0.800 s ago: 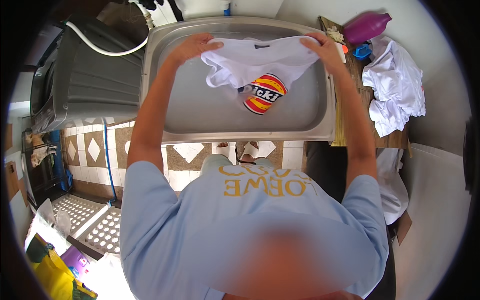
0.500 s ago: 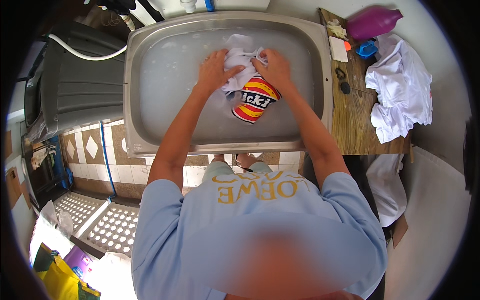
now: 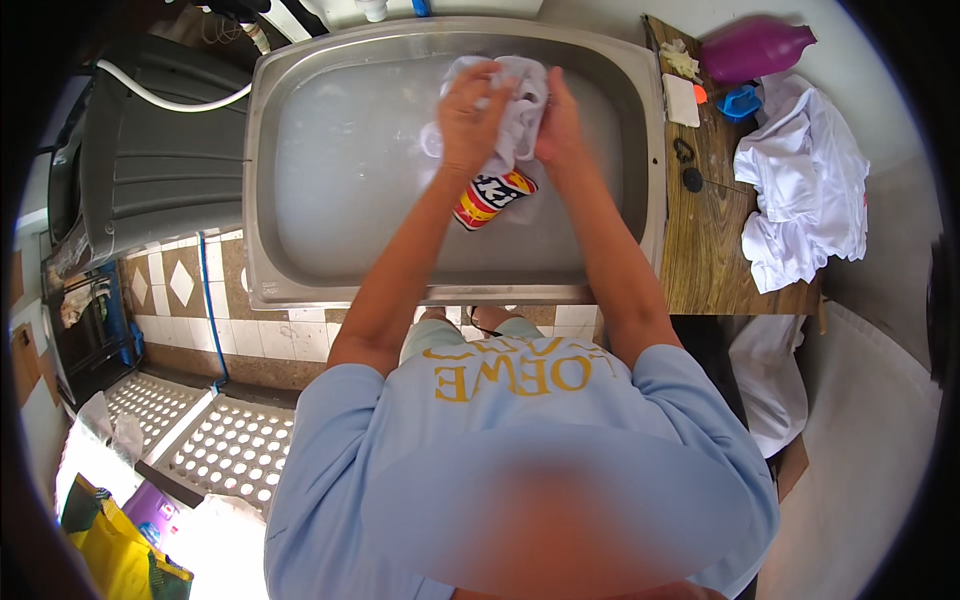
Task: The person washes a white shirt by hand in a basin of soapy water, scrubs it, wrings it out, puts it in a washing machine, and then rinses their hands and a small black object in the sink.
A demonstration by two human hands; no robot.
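Observation:
A wet white printed garment (image 3: 523,118) is bunched between my hands over the metal sink basin (image 3: 455,292). Its red, yellow and black print (image 3: 488,200) hangs at the lower end, toward me, touching the cloudy water (image 3: 340,180). My left hand (image 3: 474,118) lies over the left side of the bundle, fingers bent on the cloth and a little blurred. Against the right side presses my right hand (image 3: 560,122); its fingertips are partly hidden by the cloth.
On the right, a wooden counter (image 3: 715,250) bears crumpled white clothes (image 3: 800,180), a purple bottle (image 3: 760,52), a blue brush-like object (image 3: 738,102) and a white block (image 3: 681,100). A dark grey plastic tub (image 3: 165,150) and white hose (image 3: 165,103) are on the left.
Both hands have gathered the garment into a tighter bundle and moved slightly away from me. Less of the coloured print shows, and the right hand has turned to the bundle's side.

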